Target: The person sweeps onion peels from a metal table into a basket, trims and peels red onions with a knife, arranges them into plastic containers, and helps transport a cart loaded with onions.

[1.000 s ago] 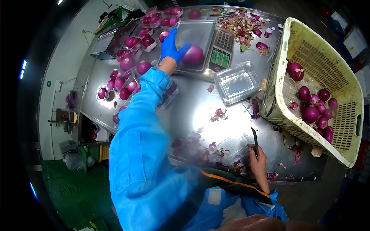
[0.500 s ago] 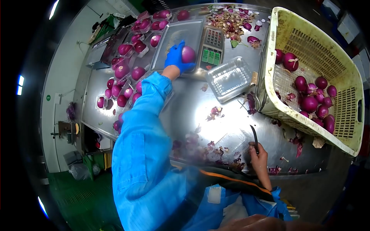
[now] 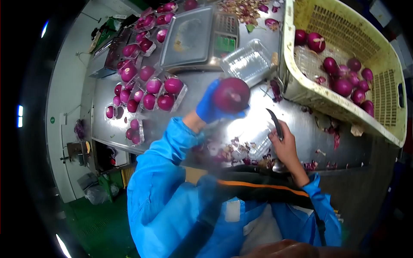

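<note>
A large red onion is gripped by my left hand, which wears a blue glove, above the steel table. The onion's root end faces up toward me. In my bare right hand is a small knife with a dark curved blade pointing up and left. Behind the onion lies a clear plastic tray, tilted against the digital scale. The scale's pan carries nothing now. Onion skins and another clear tray lie on the table between my two hands.
A yellow plastic crate with several red onions stands at the right. Packed trays of onions cover the table's left side. A pile of peelings lies at the back, with more scraps along the front edge.
My left hand has lifted the onion off the scale and brought it nearer to my body. My right hand, with the knife, has risen slightly. The whole view has shifted.
</note>
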